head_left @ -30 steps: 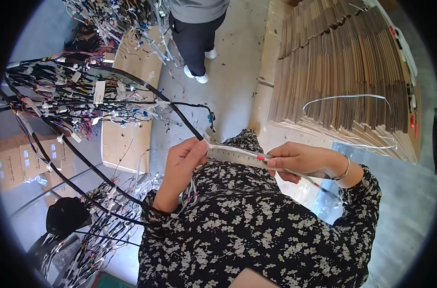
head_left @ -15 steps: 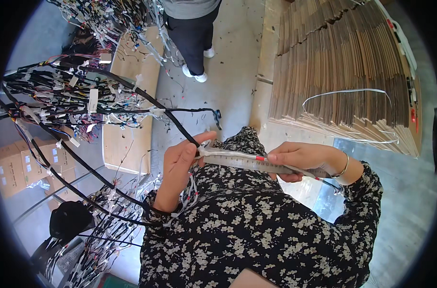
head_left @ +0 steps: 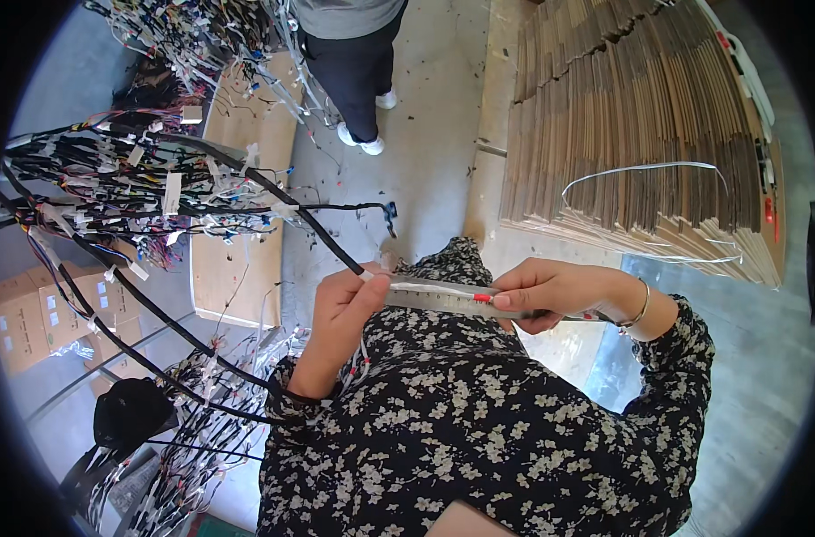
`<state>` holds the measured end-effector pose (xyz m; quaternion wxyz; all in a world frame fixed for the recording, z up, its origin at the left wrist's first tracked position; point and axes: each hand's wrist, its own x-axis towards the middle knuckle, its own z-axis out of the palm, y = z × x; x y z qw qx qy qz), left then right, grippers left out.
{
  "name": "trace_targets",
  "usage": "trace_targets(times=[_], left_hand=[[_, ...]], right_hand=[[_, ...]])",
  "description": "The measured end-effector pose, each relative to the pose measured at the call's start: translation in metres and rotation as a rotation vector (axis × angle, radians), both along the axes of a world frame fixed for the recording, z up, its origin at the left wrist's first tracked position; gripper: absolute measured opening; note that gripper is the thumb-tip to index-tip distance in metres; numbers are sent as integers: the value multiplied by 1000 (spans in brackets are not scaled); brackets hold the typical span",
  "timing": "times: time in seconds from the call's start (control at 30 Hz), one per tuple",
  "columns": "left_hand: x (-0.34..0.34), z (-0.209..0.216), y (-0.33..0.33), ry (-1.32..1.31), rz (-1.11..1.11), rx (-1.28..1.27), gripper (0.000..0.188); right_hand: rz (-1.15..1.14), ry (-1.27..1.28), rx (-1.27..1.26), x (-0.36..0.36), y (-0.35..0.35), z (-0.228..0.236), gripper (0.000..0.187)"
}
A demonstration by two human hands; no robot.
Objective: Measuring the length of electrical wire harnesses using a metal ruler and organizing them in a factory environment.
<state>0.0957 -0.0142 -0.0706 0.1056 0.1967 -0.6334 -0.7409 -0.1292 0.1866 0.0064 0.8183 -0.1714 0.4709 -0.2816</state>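
Note:
My left hand (head_left: 347,306) is closed, thumb on top, around the spot where a thick black-sleeved cable (head_left: 322,234) meets a white wire branch (head_left: 434,287). A metal ruler (head_left: 430,302) lies along the white branch, its left end at my left fingers. My right hand (head_left: 551,291) pinches ruler and branch together, the thumb just right of a red band (head_left: 482,298) on the white branch. Past the left hand, the black cable runs up and left into a hanging bundle of wire harnesses (head_left: 139,192). The fingers' undersides are hidden.
Tall stacks of flat cardboard (head_left: 631,134) stand at the right. Further harnesses hang at the upper left (head_left: 193,36) and lower left (head_left: 188,447). Cardboard boxes (head_left: 32,313) sit at the far left. Ahead, a person in dark trousers (head_left: 354,80) stands on the floor.
My left thumb and fingers have come down and closed over the cable junction, covering the ruler's left end. My right hand has shifted slightly left, closer to the red band.

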Motion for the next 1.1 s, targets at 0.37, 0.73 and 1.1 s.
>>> trace_targets(times=[0.37, 0.73, 1.1], left_hand=[[4, 12, -8, -121, -25, 319, 19], [11, 16, -12, -106, 62, 365, 16], [32, 13, -26, 65, 428, 360, 15]], right_hand=[[1, 50, -40, 7, -1, -8, 28], [33, -76, -19, 3, -19, 0, 32], [178, 130, -188, -30, 16, 11, 26]])
